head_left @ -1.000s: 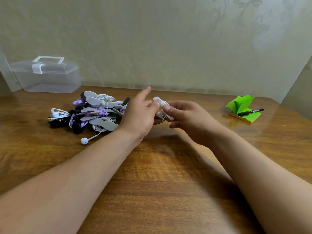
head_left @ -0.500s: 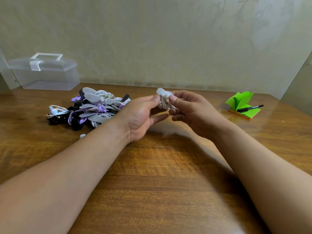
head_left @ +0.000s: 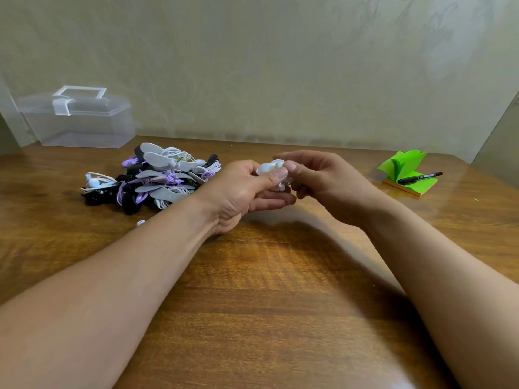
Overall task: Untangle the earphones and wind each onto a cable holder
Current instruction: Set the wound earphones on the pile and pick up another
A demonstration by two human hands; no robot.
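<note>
Above the middle of the wooden table, both hands meet around a small white cable holder (head_left: 268, 167) with white earphone cable wound on it. My left hand (head_left: 247, 192) pinches it with thumb on top and fingers below. My right hand (head_left: 317, 181) grips its right side with curled fingers, which hide most of the cable. Left of the hands lies a pile of earphones and holders (head_left: 157, 178): grey holders, white, purple and black cables. A loose white earbud (head_left: 140, 222) peeks out beside my left forearm.
A clear plastic box with a handle (head_left: 75, 119) stands at the back left against the wall. A green sticky-note pad (head_left: 407, 175) with a black marker (head_left: 420, 178) on it lies at the right. Bare wood stretches in front of the hands.
My left thumb has closed down onto the holder, where its fingers were spread a second ago. Both hands have turned the wound holder between them at about the same spot.
</note>
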